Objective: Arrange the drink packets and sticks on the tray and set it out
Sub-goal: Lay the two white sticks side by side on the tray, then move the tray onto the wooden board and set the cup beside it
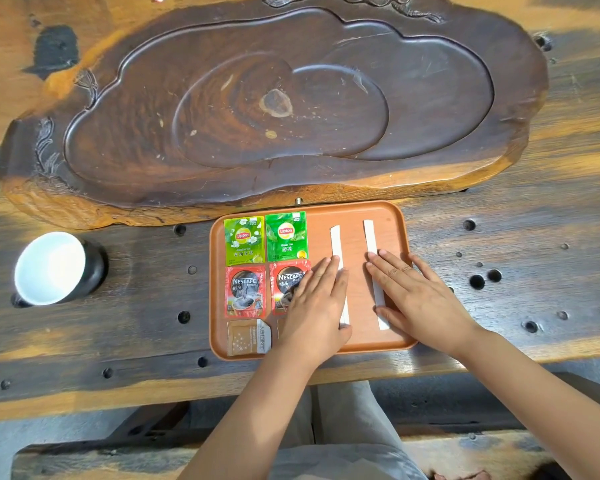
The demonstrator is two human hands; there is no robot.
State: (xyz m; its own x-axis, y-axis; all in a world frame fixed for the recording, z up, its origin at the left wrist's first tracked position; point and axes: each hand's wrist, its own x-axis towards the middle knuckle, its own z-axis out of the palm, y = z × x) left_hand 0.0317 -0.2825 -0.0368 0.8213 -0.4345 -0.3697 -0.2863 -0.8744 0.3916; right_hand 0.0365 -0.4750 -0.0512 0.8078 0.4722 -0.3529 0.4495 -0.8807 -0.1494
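Observation:
An orange-brown tray (392, 216) lies on the wooden table in front of me. On its left half sit two green Lipton tea packets (244, 240) (286, 236), below them two red Nescafe packets (245, 291) (284, 280), and a tan sugar packet (248, 337) at the near edge. Two white paper-wrapped sticks (335, 242) (370, 237) lie lengthwise on the right half. My left hand (314, 306) rests flat beside the left stick, covering part of the right Nescafe packet. My right hand (420, 296) lies flat against the right stick, fingers together.
A large dark carved wooden tea board (257, 98) fills the table behind the tray. A white-lined dark cup (54, 268) stands to the left. The tabletop has several round holes. A bench and my legs are below the near edge.

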